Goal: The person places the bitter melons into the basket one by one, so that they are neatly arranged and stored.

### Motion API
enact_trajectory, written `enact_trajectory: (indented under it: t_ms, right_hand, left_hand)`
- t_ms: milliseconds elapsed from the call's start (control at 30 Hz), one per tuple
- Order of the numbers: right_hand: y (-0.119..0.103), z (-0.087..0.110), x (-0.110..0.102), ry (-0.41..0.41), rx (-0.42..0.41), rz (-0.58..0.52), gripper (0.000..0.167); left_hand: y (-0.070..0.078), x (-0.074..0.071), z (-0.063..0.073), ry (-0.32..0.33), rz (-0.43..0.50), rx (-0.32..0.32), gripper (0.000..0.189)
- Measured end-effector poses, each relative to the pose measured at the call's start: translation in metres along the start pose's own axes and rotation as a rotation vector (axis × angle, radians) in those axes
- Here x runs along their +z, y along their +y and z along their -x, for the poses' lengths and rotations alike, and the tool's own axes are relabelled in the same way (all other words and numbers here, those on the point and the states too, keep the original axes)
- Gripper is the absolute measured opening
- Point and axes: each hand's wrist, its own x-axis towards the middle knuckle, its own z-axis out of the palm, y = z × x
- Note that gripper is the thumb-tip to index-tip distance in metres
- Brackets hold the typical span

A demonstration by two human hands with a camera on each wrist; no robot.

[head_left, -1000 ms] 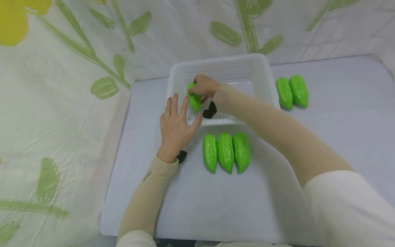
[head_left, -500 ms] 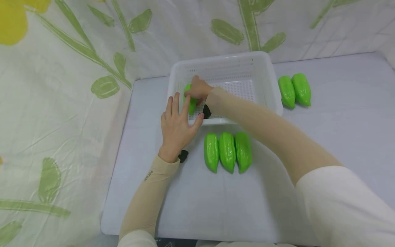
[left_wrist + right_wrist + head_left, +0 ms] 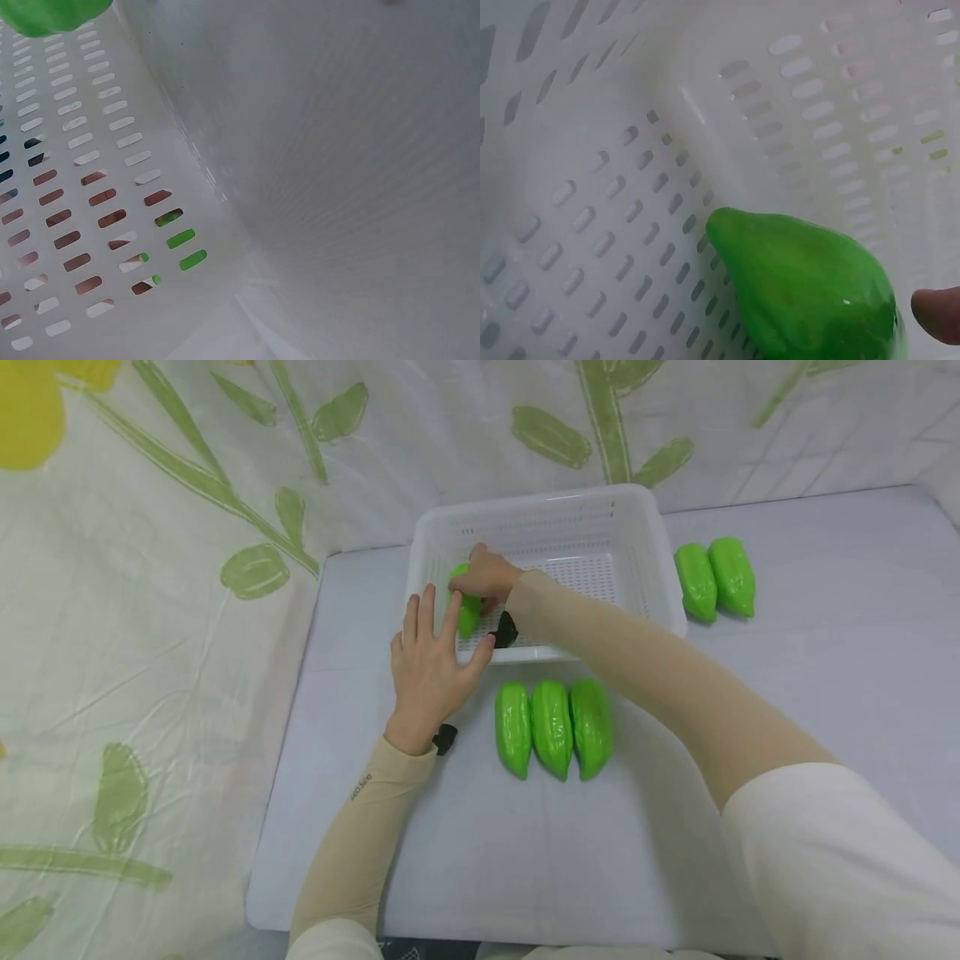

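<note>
In the head view my right hand (image 3: 487, 575) reaches into the left part of a white perforated basket (image 3: 551, 653) and holds a glossy green pepper (image 3: 468, 617), its tapered end toward me. The right wrist view shows that pepper (image 3: 802, 289) close to the basket's slotted wall and floor, with a fingertip (image 3: 937, 315) at the right edge. My left hand (image 3: 429, 672) lies with its fingers spread over the basket's front left corner, holding nothing. The left wrist view shows the slotted plastic (image 3: 105, 172), with bits of green and skin through the slots.
Three green peppers (image 3: 552, 731) stand in a row in front of the basket. Two more peppers (image 3: 715, 579) lie side by side to its right. The pale table (image 3: 480, 860) meets a flower-patterned plastic sheet (image 3: 465, 435) at the back and left.
My right hand and the pepper moved left and slightly toward me inside the basket, then shifted slightly right. My left hand has stayed at the front left corner.
</note>
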Motion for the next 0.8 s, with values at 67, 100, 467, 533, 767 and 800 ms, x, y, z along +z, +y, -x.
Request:
enact_trajectory:
  t_ms: [67, 100, 467, 533, 767, 800]
  right_hand:
    - [0.0002, 0.0002, 0.0002, -0.004, -0.006, 0.005, 0.073]
    - [0.0002, 0.0002, 0.0004, -0.006, -0.008, 0.007, 0.073]
    - [0.0013, -0.0028, 0.0028, -0.016, -0.031, -0.003, 0.067]
    - [0.0014, -0.0029, 0.0030, -0.017, -0.033, -0.007, 0.067]
    - [0.0004, 0.0028, 0.0010, -0.023, -0.036, -0.016, 0.067]
    - [0.0004, 0.0032, 0.0004, -0.023, -0.037, -0.015, 0.066]
  left_hand:
    - [-0.0002, 0.0002, 0.0001, 0.004, 0.000, 0.001, 0.077]
    - [-0.0002, 0.0001, 0.0003, 0.004, -0.001, 0.002, 0.076]
    - [-0.0001, 0.0002, 0.0001, -0.002, 0.011, 0.003, 0.076]
    - [-0.0001, 0.0001, 0.0002, -0.004, 0.012, 0.001, 0.076]
    - [-0.0002, -0.0007, 0.0000, -0.008, 0.003, -0.001, 0.076]
    - [-0.0001, -0.0007, -0.0001, -0.007, 0.002, -0.001, 0.076]
